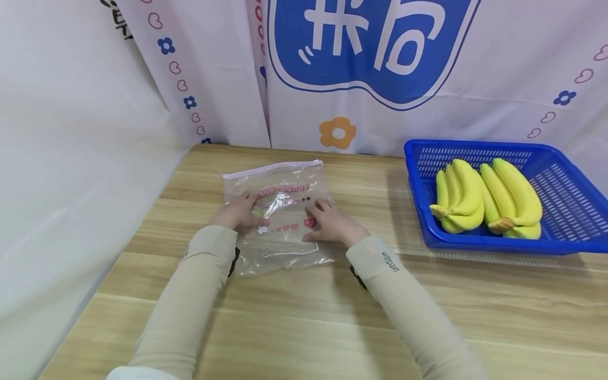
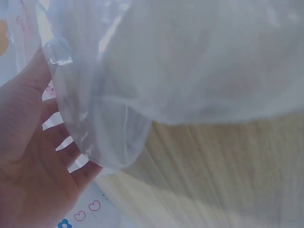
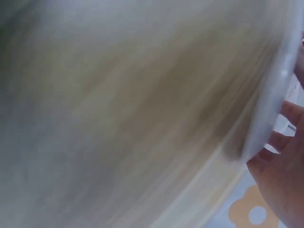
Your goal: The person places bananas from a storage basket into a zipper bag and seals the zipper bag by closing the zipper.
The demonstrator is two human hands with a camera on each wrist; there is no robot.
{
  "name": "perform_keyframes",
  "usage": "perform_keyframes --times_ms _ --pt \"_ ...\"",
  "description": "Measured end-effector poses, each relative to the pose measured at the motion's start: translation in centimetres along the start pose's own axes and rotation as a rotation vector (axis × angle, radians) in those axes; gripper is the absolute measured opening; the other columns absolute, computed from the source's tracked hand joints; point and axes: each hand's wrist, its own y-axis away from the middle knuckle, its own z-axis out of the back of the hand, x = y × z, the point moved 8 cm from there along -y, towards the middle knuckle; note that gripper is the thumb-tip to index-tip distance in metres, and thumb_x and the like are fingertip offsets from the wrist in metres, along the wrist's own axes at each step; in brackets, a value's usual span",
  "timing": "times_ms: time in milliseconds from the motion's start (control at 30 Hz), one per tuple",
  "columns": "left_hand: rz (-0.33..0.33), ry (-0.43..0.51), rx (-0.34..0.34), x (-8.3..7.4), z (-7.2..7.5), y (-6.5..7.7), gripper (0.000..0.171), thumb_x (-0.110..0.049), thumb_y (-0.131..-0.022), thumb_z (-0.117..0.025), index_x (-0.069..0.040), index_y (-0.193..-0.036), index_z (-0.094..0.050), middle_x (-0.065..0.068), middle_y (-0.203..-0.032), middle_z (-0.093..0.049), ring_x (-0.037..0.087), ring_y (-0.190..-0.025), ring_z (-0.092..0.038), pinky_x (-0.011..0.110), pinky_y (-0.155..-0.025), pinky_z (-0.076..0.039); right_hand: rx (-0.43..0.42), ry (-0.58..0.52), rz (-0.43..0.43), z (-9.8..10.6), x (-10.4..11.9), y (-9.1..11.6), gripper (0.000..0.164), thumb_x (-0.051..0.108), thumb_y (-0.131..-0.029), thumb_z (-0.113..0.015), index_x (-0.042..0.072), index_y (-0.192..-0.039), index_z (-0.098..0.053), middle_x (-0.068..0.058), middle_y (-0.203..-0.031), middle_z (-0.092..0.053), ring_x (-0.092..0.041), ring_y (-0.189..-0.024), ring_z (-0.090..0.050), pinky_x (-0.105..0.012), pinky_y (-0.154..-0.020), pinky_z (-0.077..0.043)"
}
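A clear zip bag (image 1: 290, 253) with pink print and a lilac zip strip lies on the wooden table, its zip edge toward the back. My left hand (image 1: 241, 212) rests on its left side, fingers spread. In the left wrist view the fingers of the left hand (image 2: 42, 156) run behind the bag's clear film (image 2: 109, 128), which hides their tips. On the bag's right side my right hand (image 1: 334, 222) touches the film with thumb and fingers apart. The right hand (image 3: 284, 164) shows at the edge of the blurred right wrist view.
A blue plastic basket (image 1: 494, 247) stands at the right of the table (image 1: 294, 327). Inside it lie two bunches of bananas, one bunch (image 1: 461, 195) left of the other bunch (image 1: 513, 195). A printed cloth (image 1: 228, 105) hangs behind the table, and white fabric (image 1: 71, 184) hangs at left.
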Motion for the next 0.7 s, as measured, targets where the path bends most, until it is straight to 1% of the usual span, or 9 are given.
perform_keyframes --times_ms 100,200,300,367,433,500,633,700 --pt "-0.002 -0.022 -0.028 -0.1 0.1 -0.2 0.089 -0.044 -0.087 -0.065 -0.003 -0.151 -0.020 0.026 -0.157 -0.016 0.050 -0.142 -0.018 0.061 -0.116 -0.021 0.019 -0.039 0.001 -0.2 -0.3 0.0 0.087 0.049 -0.083 -0.068 0.010 -0.150 -0.030 -0.019 -0.160 -0.013 -0.037 -0.148 -0.011 -0.050 -0.121 -0.017" --pt "0.019 -0.045 -0.087 -0.1 0.3 -0.4 0.085 -0.044 -0.085 -0.067 -0.001 -0.148 -0.028 0.028 -0.153 -0.026 0.050 -0.140 -0.024 0.059 -0.116 -0.023 0.040 -0.065 -0.010 -0.3 -0.7 0.0 0.086 0.047 -0.084 -0.068 0.012 -0.151 -0.028 -0.018 -0.161 -0.010 -0.036 -0.149 -0.008 -0.051 -0.121 -0.016" --pt "0.060 -0.066 -0.154 -0.2 0.7 -0.3 0.075 -0.043 -0.083 -0.070 0.002 -0.138 -0.044 0.029 -0.144 -0.040 0.048 -0.134 -0.035 0.056 -0.114 -0.030 0.058 -0.075 -0.026 -0.4 -1.0 -0.2 0.085 0.046 -0.085 -0.067 0.013 -0.152 -0.026 -0.017 -0.161 -0.007 -0.034 -0.150 -0.007 -0.049 -0.122 -0.016" --pt "0.092 -0.099 -0.184 -0.5 0.9 -0.2 0.068 -0.044 -0.082 -0.071 0.002 -0.129 -0.054 0.030 -0.136 -0.048 0.046 -0.127 -0.044 0.055 -0.108 -0.039 0.065 -0.078 -0.034 -0.4 -1.1 -0.2 0.086 0.046 -0.085 -0.067 0.014 -0.152 -0.025 -0.017 -0.161 -0.006 -0.034 -0.150 -0.007 -0.049 -0.122 -0.015" --pt "0.122 -0.134 -0.197 -0.7 1.0 -0.1 0.064 -0.044 -0.082 -0.071 0.004 -0.121 -0.059 0.030 -0.130 -0.053 0.045 -0.121 -0.048 0.053 -0.103 -0.043 0.065 -0.082 -0.040 -0.4 -1.1 -0.3 0.086 0.046 -0.085 -0.067 0.014 -0.152 -0.024 -0.016 -0.161 -0.005 -0.034 -0.150 -0.007 -0.049 -0.122 -0.015" --pt "0.134 -0.171 -0.201 -1.1 1.1 0.1 0.061 -0.044 -0.082 -0.070 0.006 -0.116 -0.062 0.031 -0.127 -0.055 0.044 -0.118 -0.051 0.052 -0.101 -0.044 0.063 -0.086 -0.046 -0.4 -1.1 -0.3 0.086 0.046 -0.085 -0.067 0.014 -0.152 -0.024 -0.016 -0.162 -0.006 -0.033 -0.150 -0.007 -0.048 -0.122 -0.015" --pt "0.121 -0.105 -0.208 -1.4 1.2 0.3 0.053 -0.036 -0.083 -0.072 0.007 -0.111 -0.064 0.029 -0.126 -0.058 0.044 -0.116 -0.054 0.051 -0.106 -0.040 0.052 -0.094 -0.051 -0.3 -1.0 -0.1 0.085 0.045 -0.085 -0.068 0.014 -0.152 -0.025 -0.015 -0.162 -0.007 -0.034 -0.150 -0.008 -0.048 -0.122 -0.015" --pt "0.112 -0.052 -0.201 -1.3 1.0 0.2 0.049 -0.033 -0.083 -0.072 0.008 -0.109 -0.064 0.029 -0.124 -0.059 0.042 -0.113 -0.056 0.050 -0.106 -0.042 0.046 -0.097 -0.057 -0.3 -1.0 -0.1 0.085 0.045 -0.085 -0.068 0.015 -0.152 -0.025 -0.015 -0.162 -0.008 -0.033 -0.149 -0.009 -0.047 -0.122 -0.016"
